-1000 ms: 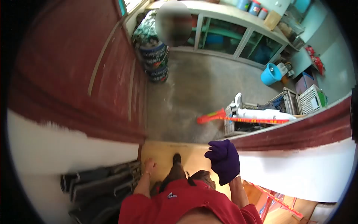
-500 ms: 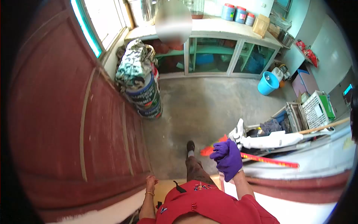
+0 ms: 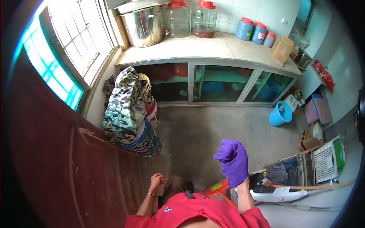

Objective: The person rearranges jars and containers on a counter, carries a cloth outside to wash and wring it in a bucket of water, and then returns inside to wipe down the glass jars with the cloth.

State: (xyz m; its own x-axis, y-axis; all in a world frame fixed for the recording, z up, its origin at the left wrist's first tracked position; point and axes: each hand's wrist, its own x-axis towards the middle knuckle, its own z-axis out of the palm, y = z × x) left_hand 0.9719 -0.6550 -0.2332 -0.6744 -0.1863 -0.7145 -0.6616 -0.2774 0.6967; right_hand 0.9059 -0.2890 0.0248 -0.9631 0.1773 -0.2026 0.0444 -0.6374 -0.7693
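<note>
My right hand, covered in a purple glove, is raised in front of me at the right with its fingers closed in a fist. Whether anything is inside the fist is hidden. Low on the left, my bare left hand hangs beside the red shirt with its fingers curled in and nothing visible in them. An orange-red dustpan-like thing lies on the floor, partly behind my right forearm. Right of that wrist is a white appliance with a long body.
A dark red door stands at the left. Stacked buckets carry a camouflage cloth. Ahead runs a counter with a steel pot and glass jars. At right are a blue bucket and a white basket.
My view has moved forward into the room and tilted up, so the counter shows more fully. My gloved right hand stays raised and closed; the left hand stays low.
</note>
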